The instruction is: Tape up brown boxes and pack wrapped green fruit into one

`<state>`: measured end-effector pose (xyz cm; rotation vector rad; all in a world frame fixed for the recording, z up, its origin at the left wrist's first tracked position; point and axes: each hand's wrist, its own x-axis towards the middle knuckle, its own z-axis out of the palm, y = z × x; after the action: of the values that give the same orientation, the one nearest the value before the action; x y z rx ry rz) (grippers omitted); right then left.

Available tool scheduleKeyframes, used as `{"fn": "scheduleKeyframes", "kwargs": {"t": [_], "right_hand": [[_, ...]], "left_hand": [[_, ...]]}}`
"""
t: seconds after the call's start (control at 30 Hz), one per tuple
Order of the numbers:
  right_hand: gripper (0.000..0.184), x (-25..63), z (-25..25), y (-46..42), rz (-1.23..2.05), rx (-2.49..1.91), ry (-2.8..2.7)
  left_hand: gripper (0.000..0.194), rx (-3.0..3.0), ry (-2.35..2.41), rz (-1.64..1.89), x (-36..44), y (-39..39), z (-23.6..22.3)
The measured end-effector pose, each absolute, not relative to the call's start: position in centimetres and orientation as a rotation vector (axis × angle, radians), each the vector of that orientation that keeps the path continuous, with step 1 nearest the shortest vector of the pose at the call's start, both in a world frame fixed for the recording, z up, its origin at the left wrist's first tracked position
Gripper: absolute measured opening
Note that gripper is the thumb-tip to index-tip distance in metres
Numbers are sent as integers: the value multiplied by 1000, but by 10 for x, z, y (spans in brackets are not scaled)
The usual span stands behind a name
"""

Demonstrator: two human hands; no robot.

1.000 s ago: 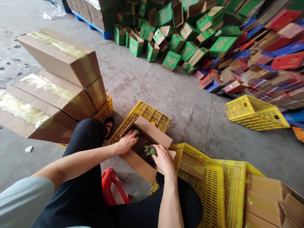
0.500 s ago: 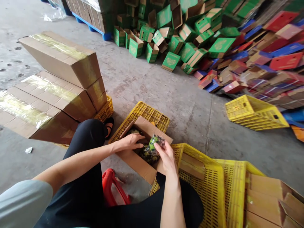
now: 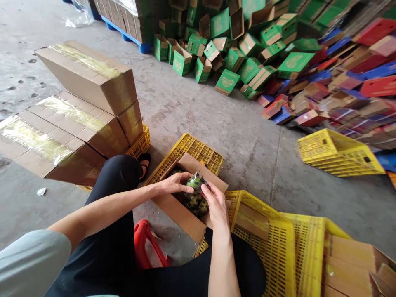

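Note:
Above an open cardboard box (image 3: 177, 216), a small clear plastic packet (image 3: 195, 182) with something bright green inside and dark printing on it is held between both hands. My left hand (image 3: 173, 184) grips its left side with thumb and fingers. My right hand (image 3: 217, 203) pinches the film at its right end. Rounded items with a dark and yellow-green pattern (image 3: 197, 204) lie inside the box; some are hidden by my hands. The box rests on an upturned yellow crate (image 3: 206, 148).
Taped cartons (image 3: 83, 82) are stacked on the left. Yellow crates (image 3: 275, 235) with cardboard stand at my right, and another yellow crate (image 3: 337, 152) lies farther off. A red stool (image 3: 144, 243) is between my legs. Green boxes (image 3: 227, 80) and red-blue boxes (image 3: 312, 117) are heaped behind.
My left hand has moved right from over the box and now grips the packet's left side. My right hand still holds the packet, which has turned slightly.

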<state>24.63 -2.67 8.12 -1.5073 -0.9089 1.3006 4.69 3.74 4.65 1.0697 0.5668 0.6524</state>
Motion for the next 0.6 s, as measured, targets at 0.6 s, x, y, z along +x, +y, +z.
{"fn": "scheduleKeyframes", "kwargs": {"t": [0.6], "right_hand": [[44,261,66,-20,1120,-1553,-757]], "left_hand": [[71,767,734,646,41,40,47]]}}
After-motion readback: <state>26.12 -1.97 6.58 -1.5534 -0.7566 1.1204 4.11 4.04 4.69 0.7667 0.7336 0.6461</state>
